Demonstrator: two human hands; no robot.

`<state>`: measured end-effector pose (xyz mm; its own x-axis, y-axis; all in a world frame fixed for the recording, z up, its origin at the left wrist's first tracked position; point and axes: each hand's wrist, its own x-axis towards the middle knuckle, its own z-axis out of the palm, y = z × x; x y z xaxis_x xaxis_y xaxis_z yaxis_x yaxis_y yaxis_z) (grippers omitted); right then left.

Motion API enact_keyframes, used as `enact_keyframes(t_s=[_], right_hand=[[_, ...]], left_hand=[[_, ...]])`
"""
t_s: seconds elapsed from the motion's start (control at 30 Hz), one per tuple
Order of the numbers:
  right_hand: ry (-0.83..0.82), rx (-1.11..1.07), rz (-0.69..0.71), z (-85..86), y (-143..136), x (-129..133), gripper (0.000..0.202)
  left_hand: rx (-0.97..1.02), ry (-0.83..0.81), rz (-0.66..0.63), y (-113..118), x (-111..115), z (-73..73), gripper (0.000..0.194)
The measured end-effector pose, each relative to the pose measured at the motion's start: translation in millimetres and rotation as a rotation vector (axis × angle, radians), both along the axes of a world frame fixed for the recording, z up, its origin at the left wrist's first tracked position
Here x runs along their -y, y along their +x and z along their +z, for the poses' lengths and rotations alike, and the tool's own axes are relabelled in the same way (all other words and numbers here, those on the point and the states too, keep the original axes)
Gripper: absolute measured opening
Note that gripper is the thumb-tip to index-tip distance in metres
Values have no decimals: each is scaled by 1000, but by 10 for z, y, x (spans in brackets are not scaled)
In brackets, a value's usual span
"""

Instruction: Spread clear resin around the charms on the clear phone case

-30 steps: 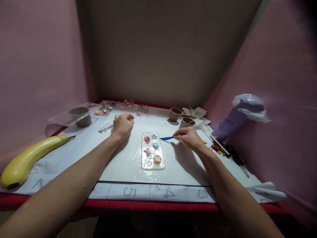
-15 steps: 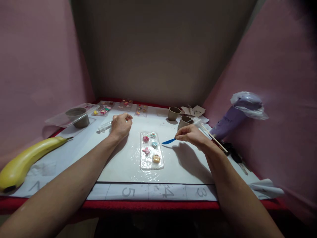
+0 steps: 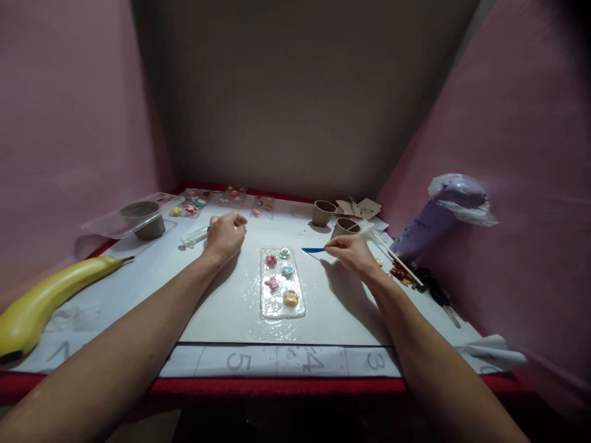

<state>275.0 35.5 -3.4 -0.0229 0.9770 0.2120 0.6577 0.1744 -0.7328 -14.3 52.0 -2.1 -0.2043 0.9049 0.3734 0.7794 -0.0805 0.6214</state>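
Between thumb and fingertips, my right hand pinches a small blue plastic knife, its blade pointing left above the board. Just left of and below the blade tip lies a clear phone case, wet and glossy, with several colourful charms on it, among them a pink bow-like charm and a yellow one. My left hand rests farther back on the left, fingers loosely bent, a gap between thumb and forefinger, nothing visible in it. A clear syringe lies beside it, its right end hidden by the hand.
Brown cups stand at the back right, near a purple piping bag and a wooden stick. A yellow banana and a plastic lid over another cup are at left. Decorated clear cases lie behind.
My right hand has shifted slightly left and away from me, and the knife blade has turned to lie nearly level. The left hand has stayed in place.
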Motion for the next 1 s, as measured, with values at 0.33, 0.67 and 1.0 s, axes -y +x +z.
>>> enact_keyframes(t_s=[0.33, 0.67, 1.0], right_hand=[[-265, 88, 217, 221, 1, 180, 17], [-59, -46, -1, 207, 115, 90, 18], [-22, 6, -30, 52, 167, 255, 21]], left_hand=[[-29, 12, -10, -18, -23, -21, 29], [-2, 32, 2, -46, -81, -63, 29], [-26, 13, -4, -30, -56, -41, 30]])
